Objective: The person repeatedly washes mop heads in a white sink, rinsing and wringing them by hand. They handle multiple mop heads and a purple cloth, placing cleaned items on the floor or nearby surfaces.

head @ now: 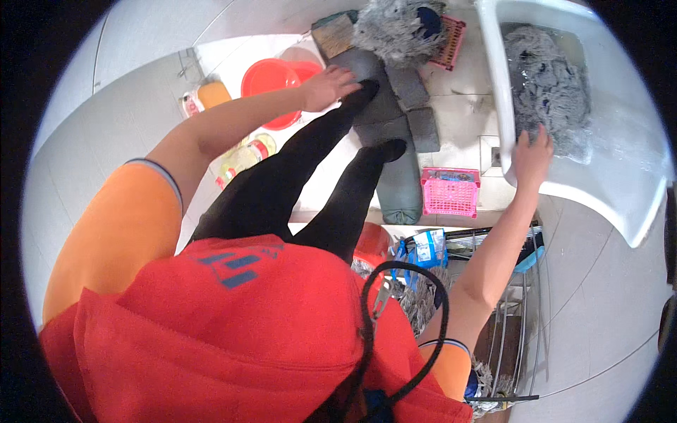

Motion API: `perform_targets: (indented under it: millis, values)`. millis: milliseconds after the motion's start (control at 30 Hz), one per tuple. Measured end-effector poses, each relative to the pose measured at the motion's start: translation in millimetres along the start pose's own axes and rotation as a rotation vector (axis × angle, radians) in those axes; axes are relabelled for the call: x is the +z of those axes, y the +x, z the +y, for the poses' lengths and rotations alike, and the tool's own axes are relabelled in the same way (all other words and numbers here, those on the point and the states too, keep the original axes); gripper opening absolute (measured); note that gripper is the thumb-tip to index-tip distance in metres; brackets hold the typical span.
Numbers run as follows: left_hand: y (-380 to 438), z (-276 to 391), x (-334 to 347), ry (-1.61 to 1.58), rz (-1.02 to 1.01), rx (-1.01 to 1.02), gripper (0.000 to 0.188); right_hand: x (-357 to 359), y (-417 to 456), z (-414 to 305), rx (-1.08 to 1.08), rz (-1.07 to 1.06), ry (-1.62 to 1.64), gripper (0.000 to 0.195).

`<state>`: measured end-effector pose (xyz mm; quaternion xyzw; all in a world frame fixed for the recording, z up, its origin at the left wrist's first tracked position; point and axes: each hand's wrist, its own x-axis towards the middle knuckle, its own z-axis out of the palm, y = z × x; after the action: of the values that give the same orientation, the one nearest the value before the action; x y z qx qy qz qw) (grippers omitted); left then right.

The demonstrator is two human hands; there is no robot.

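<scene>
My right hand point(533, 158) is at the near end of a white sink point(492, 63), its fingers apart and reaching over the rim. Just beyond the fingertips, a soaked grey shaggy textile point(550, 84), possibly mop heads, lies in water inside the sink. Whether the fingertips touch it, I cannot tell. My left hand point(329, 87) holds nothing and hovers by my dark-socked foot, next to a red plastic basin point(270, 79). A second grey shaggy bundle point(394, 34) with a dark blue patch sits beyond my feet, partly over a red plastic basket point(452, 42).
Grey padded blocks point(381, 106) lie under my feet. A pink plastic basket point(450, 195) stands right of them, near a floor drain point(495, 157). Bottles point(246, 158) of yellowish liquid are at left. A metal rack point(521, 328) and blue packet point(429, 248) lie below my right arm.
</scene>
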<state>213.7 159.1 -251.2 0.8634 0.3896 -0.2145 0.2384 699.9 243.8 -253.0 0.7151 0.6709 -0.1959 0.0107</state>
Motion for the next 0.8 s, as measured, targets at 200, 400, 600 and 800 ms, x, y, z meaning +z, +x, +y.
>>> perform_targets:
  millis: [200,400,600,800]
  values:
    - [-54,-67,61,0.253,-0.615,-0.099,0.066,-5,-65,-31,-0.063,0.236,0.162,0.046]
    - [-38,-104,135,0.391,-0.468,-0.07,0.064,-14,-70,-27,0.033,0.146,0.49,0.05]
    - [-58,-109,194,0.328,-0.515,-0.093,0.037,-21,-62,-26,0.004,0.006,0.56,0.049]
    - [-69,-127,203,0.291,-0.537,-0.124,0.024,-28,-66,-42,0.003,-0.02,0.359,0.05]
